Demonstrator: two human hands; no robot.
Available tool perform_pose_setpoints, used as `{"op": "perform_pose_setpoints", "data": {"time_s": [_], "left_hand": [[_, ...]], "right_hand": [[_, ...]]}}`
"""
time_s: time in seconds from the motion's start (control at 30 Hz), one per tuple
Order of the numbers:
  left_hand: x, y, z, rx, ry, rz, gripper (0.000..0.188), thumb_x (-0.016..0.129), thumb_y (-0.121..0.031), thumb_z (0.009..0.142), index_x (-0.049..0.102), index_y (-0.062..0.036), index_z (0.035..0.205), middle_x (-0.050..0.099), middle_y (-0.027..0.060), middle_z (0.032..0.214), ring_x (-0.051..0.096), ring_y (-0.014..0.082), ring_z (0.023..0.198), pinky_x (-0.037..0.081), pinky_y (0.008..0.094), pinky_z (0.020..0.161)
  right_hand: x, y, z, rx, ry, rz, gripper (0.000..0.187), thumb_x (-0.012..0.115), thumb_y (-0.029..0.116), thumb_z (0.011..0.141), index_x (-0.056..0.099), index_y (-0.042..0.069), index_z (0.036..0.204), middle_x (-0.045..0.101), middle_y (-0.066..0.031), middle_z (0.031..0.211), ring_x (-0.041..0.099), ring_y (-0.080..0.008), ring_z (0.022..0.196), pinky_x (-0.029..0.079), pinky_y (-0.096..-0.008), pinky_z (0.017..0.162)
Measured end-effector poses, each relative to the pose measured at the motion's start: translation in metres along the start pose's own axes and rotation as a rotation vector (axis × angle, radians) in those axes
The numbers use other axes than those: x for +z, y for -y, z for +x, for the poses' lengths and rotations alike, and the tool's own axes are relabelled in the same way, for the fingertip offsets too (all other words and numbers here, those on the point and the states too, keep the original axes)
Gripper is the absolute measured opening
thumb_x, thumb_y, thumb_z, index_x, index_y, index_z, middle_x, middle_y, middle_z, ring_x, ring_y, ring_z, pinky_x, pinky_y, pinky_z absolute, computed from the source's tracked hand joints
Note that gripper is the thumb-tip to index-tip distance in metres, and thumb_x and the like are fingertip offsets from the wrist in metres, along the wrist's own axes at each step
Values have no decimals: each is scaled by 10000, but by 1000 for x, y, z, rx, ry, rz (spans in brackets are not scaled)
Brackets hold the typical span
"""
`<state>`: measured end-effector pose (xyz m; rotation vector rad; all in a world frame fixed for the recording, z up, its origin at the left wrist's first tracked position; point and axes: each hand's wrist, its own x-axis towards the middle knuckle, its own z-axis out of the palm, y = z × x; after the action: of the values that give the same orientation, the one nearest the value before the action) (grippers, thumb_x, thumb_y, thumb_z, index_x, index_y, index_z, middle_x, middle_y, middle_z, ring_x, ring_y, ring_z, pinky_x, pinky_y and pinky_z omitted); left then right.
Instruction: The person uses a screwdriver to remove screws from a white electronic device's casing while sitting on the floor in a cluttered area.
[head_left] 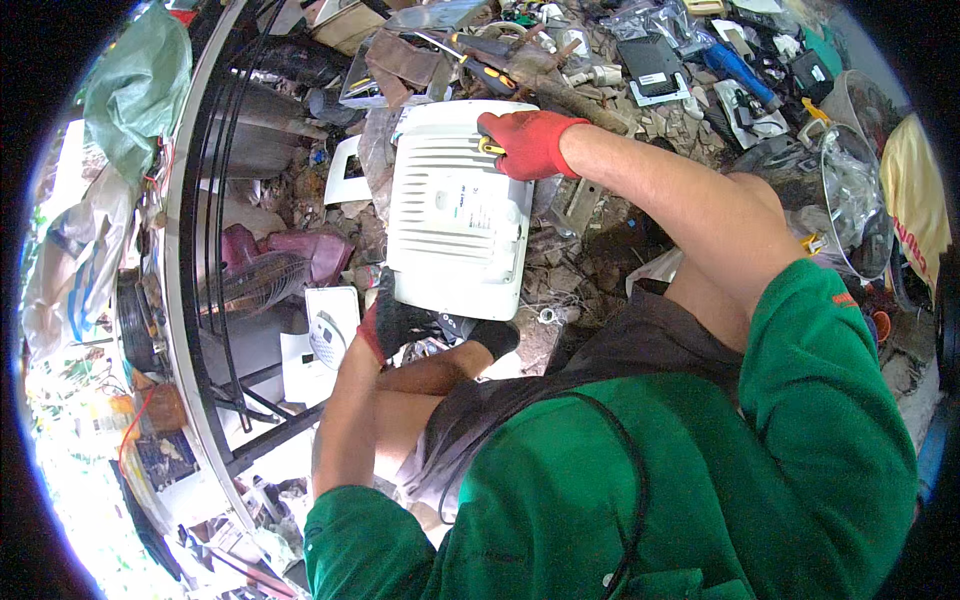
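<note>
A white ribbed housing (458, 210), with fins and a printed label on its face, stands tilted in front of me. My left hand (388, 318), in a red and black glove, grips its lower left edge. At its upper right corner is my right hand (530, 144) in a red glove. Those fingers are closed round a tool with a yellow handle end (491, 147); the rest of the tool is hidden, so its kind cannot be made out. Beyond the housing lies a screwdriver (487, 78) with a yellow and black handle.
Rubble and scrap parts cover the ground (560, 265). A black device (652, 65) and a blue cylindrical tool (742, 76) lie at the back right. A metal frame (190, 250) runs along the left, near a wire fan guard (260, 285). A clear bin (855, 200) stands right.
</note>
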<state>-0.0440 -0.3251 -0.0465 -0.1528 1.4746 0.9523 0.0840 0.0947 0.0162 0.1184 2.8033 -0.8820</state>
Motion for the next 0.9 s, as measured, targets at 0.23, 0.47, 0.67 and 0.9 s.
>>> {"op": "perform_pose_setpoints", "data": {"time_s": [0.23, 0.47, 0.67, 0.9], "left_hand": [[31, -19, 17, 415, -104, -674, 490, 343, -356, 1022, 394, -80, 1424, 451, 82, 1442, 453, 265, 1292, 379, 415, 1073], [-43, -42, 45, 584, -612, -315, 477, 658, -365, 881, 568, -41, 1218, 679, 104, 946, 652, 247, 724, 545, 388, 633], [-129, -71, 61, 620, -1099, 629, 675, 700, -401, 833, 491, 24, 1315, 644, 234, 1150, 667, 330, 974, 534, 402, 799], [-78, -140, 105, 615, -948, 979, 657, 666, -329, 856, 413, -24, 1380, 597, 275, 1202, 600, 392, 1101, 491, 450, 911]], "right_hand": [[13, 10, -14, -31, -46, 5, 558, 631, 359, 787, 450, 34, 1203, 639, -249, 1073, 621, -414, 998, 492, -479, 858], [55, 61, -54, 2, -25, 80, 476, 640, 299, 813, 451, 33, 1159, 571, -313, 1097, 584, -453, 1024, 480, -466, 877], [31, 59, -39, -60, 30, 207, 506, 617, 350, 817, 495, 18, 1178, 618, -283, 1061, 598, -434, 1011, 465, -455, 896], [-7, 1, -25, -3, 208, 308, 472, 649, 423, 801, 601, 23, 1049, 676, -189, 971, 655, -293, 890, 499, -384, 790]]}}
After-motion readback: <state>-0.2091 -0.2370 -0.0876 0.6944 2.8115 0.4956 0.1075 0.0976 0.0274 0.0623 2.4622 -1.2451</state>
